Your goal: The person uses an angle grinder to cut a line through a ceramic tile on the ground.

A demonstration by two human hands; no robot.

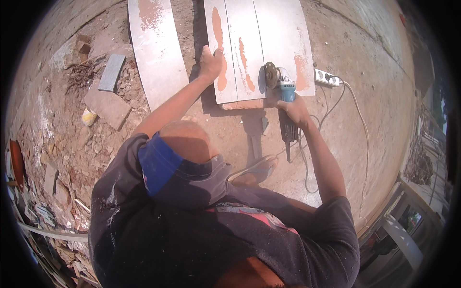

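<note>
My left hand (211,65) grips the left edge of a white panel (283,29) with rust-orange patches. Two dark lines run lengthwise across it. In my right hand (296,109) is a blue and black angle grinder (288,92), held by its body. Its round disc (271,75) stands on edge over the near part of the panel, with a shadow beside it. Whether the disc touches the surface I cannot tell. Under the panel's near edge shows a reddish-brown block (244,104).
A second white panel (161,53) lies to the left. Rubble, a grey slab (112,72) and a yellow-white ball-like thing (88,116) are farther left. On the right, a white power strip (326,77) has cables trailing over the ground. A wooden frame (398,230) stands at lower right.
</note>
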